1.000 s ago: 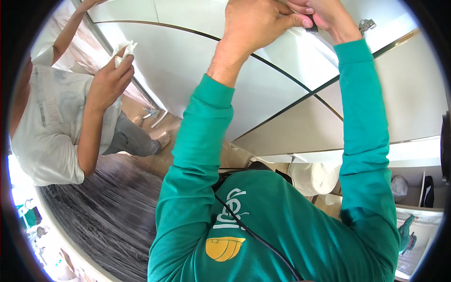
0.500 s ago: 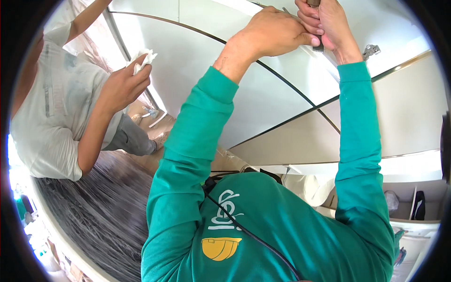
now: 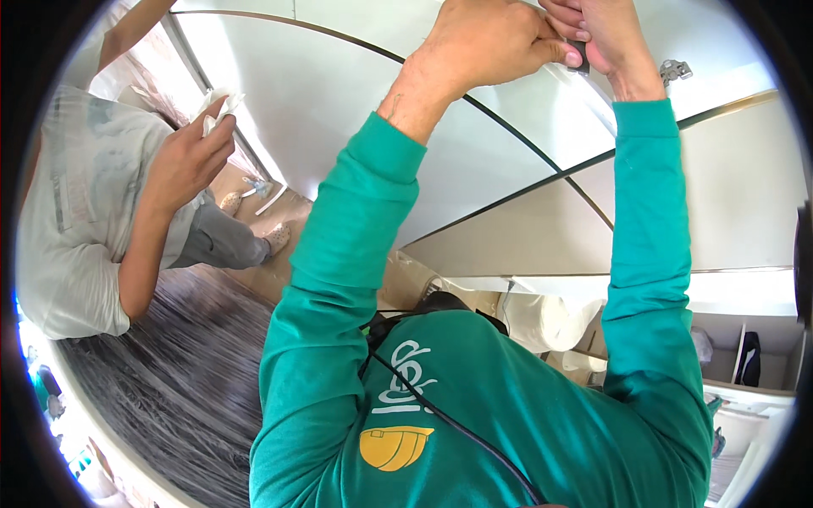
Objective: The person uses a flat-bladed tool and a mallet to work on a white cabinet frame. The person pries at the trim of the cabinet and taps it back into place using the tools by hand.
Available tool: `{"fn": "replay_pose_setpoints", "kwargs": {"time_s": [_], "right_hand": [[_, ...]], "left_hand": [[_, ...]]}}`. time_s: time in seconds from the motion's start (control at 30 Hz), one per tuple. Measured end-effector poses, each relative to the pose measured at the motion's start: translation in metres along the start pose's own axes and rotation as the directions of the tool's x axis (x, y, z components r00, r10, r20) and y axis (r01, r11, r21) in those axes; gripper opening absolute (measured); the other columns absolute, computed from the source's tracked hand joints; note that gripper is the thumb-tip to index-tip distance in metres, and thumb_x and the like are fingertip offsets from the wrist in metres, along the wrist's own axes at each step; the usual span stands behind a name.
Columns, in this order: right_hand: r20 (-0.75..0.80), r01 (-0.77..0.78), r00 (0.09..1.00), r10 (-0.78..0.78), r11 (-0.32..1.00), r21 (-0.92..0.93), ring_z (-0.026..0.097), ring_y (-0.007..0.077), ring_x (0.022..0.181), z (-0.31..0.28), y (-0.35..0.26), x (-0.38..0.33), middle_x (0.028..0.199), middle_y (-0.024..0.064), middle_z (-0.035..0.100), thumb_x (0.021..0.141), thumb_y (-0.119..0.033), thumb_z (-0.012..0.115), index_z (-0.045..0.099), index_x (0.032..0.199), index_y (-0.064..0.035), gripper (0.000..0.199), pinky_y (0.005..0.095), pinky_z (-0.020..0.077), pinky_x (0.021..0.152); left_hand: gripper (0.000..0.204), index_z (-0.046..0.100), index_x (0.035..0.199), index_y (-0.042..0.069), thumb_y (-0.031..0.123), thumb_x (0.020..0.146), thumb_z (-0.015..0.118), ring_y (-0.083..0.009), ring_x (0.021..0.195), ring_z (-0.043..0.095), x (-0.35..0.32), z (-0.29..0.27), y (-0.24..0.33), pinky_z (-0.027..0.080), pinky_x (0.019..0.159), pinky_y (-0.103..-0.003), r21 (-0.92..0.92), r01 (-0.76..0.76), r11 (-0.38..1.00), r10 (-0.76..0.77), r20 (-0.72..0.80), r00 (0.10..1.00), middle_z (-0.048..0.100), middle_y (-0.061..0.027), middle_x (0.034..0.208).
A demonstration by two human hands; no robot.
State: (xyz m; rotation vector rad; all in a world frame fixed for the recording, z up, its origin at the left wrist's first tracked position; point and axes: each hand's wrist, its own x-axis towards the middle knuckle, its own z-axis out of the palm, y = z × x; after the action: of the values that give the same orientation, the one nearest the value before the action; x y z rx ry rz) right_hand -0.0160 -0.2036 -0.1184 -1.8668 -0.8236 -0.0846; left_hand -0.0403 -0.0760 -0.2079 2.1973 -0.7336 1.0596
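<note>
At the top edge of the view, my right hand (image 3: 611, 35) is wrapped round a dark flat-ended hand tool (image 3: 581, 56), perhaps a chisel. Only its short blade end shows below the fingers; the rest is covered or out of view. My left hand (image 3: 495, 42) is closed beside it, its thumb pressed against the tool. Both hands are close together over a white cabinet panel (image 3: 517, 118). A metal hinge (image 3: 675, 71) is fixed to the panel just right of my right wrist.
On the left stands another person (image 3: 102, 229) holding a crumpled white tissue (image 3: 222, 106). Below is a dark surface under plastic film (image 3: 178, 356). Dark seams (image 3: 533, 157) divide the pale panels. An open compartment (image 3: 724, 339) is at the right, and a white roll (image 3: 550, 320) lies behind my body.
My hands and the tool have shifted slightly upward, so the brown handle has left the view. The other person's tissue-holding hand has moved left in the picture.
</note>
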Motion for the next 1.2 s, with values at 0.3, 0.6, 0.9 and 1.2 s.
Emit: {"fn": "replay_pose_setpoints", "kwargs": {"time_s": [0.3,0.6,0.9,1.2], "right_hand": [[-0.032,-0.074,0.997,0.074,0.997,0.016,0.027,0.0013,0.04,0.004,-0.01,-0.01,0.055,-0.0093,0.034,0.095,-0.081,0.048,0.045,0.075,-0.015,0.069,0.0195,0.0234,0.031],[-0.002,-0.168,0.984,0.181,0.92,0.355,0.028,0.0011,0.04,-0.016,0.026,0.012,0.056,-0.0091,0.034,0.095,-0.081,0.047,0.045,0.079,-0.0137,0.069,0.0196,0.0247,0.031],[0.039,-0.024,0.999,0.022,0.998,0.063,0.027,0.0019,0.038,-0.001,-0.001,-0.006,0.053,-0.0086,0.035,0.097,-0.079,0.046,0.046,0.076,-0.014,0.068,0.021,0.0231,0.029],[-0.019,-0.055,0.998,0.055,0.998,-0.012,0.029,0.0022,0.04,0.011,-0.023,-0.02,0.054,-0.0084,0.036,0.095,-0.082,0.047,0.049,0.075,-0.0129,0.071,0.0211,0.0251,0.032]], "left_hand": [[0.034,0.08,0.088,0.011,0.044,0.09,0.073,-0.0301,0.082,0.07,-0.002,0.004,0.003,0.049,0.088,-0.046,-0.003,0.029,1.0,-0.029,-0.05,0.998,0.076,-0.0092,0.084],[0.035,0.081,0.093,0.013,0.047,0.091,0.071,-0.028,0.087,0.07,0.0,-0.001,0.007,0.048,0.091,-0.046,-0.001,0.016,1.0,-0.016,0.008,1.0,0.077,-0.0082,0.091],[0.04,0.081,0.087,0.013,0.052,0.09,0.072,-0.0278,0.085,0.07,-0.005,0.005,0.006,0.05,0.09,-0.044,0.072,0.052,0.996,-0.051,-0.027,0.998,0.077,-0.0082,0.088],[0.044,0.081,0.083,0.012,0.056,0.085,0.075,-0.0286,0.083,0.071,-0.006,-0.004,0.007,0.051,0.087,-0.044,0.037,0.057,0.998,-0.055,-0.044,0.997,0.077,-0.0075,0.086]]}}
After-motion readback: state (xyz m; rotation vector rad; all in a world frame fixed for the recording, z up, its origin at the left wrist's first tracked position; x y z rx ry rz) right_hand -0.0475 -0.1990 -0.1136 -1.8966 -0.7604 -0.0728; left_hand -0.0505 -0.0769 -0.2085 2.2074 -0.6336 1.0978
